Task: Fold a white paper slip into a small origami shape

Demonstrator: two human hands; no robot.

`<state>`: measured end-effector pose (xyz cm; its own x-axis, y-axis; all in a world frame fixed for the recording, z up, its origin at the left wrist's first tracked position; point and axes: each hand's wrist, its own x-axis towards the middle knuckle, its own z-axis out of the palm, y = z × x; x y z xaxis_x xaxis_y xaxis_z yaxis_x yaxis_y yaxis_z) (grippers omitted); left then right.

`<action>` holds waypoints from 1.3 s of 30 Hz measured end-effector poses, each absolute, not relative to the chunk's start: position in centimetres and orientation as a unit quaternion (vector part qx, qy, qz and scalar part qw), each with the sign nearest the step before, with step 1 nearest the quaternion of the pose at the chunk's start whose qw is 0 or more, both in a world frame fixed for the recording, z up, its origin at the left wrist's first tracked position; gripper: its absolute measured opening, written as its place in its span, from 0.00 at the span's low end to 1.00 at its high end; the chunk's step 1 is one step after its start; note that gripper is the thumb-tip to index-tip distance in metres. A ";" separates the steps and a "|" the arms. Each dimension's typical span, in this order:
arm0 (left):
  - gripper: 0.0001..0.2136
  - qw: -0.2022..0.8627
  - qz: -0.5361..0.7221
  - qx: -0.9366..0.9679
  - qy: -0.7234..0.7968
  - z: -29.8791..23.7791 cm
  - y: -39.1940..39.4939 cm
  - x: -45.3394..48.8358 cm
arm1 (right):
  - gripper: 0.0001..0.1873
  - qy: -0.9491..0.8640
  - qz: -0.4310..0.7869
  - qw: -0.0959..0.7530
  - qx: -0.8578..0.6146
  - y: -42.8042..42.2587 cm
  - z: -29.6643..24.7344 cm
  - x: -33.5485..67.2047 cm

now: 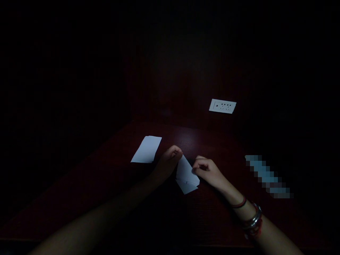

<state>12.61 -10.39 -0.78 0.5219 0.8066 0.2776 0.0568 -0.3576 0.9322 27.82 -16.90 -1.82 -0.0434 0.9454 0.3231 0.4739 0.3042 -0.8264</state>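
Observation:
A folded sheet of white paper (pixel 186 171) is held between my two hands, just above or on the dark red table. It has slanted edges and a crease across its lower part. My left hand (pixel 171 157) pinches its upper left corner between thumb and fingers. At its right edge, my right hand (pixel 208 171) grips the paper with thumb and curled forefinger. Bracelets (pixel 253 219) circle my right wrist. Whether the paper's underside touches the table cannot be made out.
A stack of white paper sheets (pixel 147 149) lies left of my hands on the dark red table (pixel 106 177). A blurred-out bluish object (pixel 268 176) is at the right. A white socket plate (pixel 222 106) sits on the back panel. The surroundings are very dark.

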 end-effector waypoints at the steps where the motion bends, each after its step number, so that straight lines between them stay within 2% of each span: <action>1: 0.08 0.487 0.382 0.727 0.297 -0.9 -10.3 12.6 | 0.06 -0.674 0.262 0.443 -0.529 -16.8 -1.9 28.0; 6: 0.09 0.448 0.365 0.758 0.301 -1.5 -10.1 12.7 | 0.06 -0.685 0.232 0.421 -0.548 -16.4 -2.6 28.5; 9: 0.10 0.329 0.388 0.814 0.280 -1.4 -9.9 12.5 | 0.05 -0.712 0.175 0.394 -0.555 -16.5 -2.3 28.6; 13: 0.07 0.205 0.335 0.897 0.203 -1.2 -9.7 12.1 | 0.05 -0.752 0.120 0.352 -0.544 -17.0 -1.3 28.5; 17: 0.06 0.181 0.308 0.911 0.204 -1.3 -9.1 11.7 | 0.05 -0.775 0.088 0.318 -0.540 -17.2 -0.7 28.4; 24: 0.07 0.140 0.311 0.913 0.222 -0.8 -7.1 10.6 | 0.05 -0.770 0.106 0.319 -0.542 -17.1 -0.5 29.1; 27: 0.07 0.186 0.367 0.864 0.290 -1.2 -6.3 10.7 | 0.05 -0.732 0.146 0.350 -0.566 -16.8 -0.9 29.5; 28: 0.08 0.244 0.370 0.840 0.313 -1.5 -6.3 11.0 | 0.05 -0.707 0.166 0.373 -0.577 -16.6 -1.1 29.6; 30: 0.12 0.425 0.313 0.781 0.334 -2.2 -6.7 11.7 | 0.07 -0.652 0.208 0.433 -0.587 -16.3 -1.4 29.7; 32: 0.15 0.544 0.256 0.743 0.294 -2.8 -7.7 12.4 | 0.09 -0.611 0.248 0.481 -0.578 -16.1 -1.8 29.6; 36: 0.14 0.550 0.306 0.735 0.253 -2.9 -9.6 12.8 | 0.09 -0.602 0.311 0.483 -0.555 -16.0 -2.1 29.1; 39: 0.11 0.530 0.325 0.740 0.257 -2.6 -9.8 12.6 | 0.09 -0.616 0.308 0.477 -0.546 -16.1 -2.1 28.9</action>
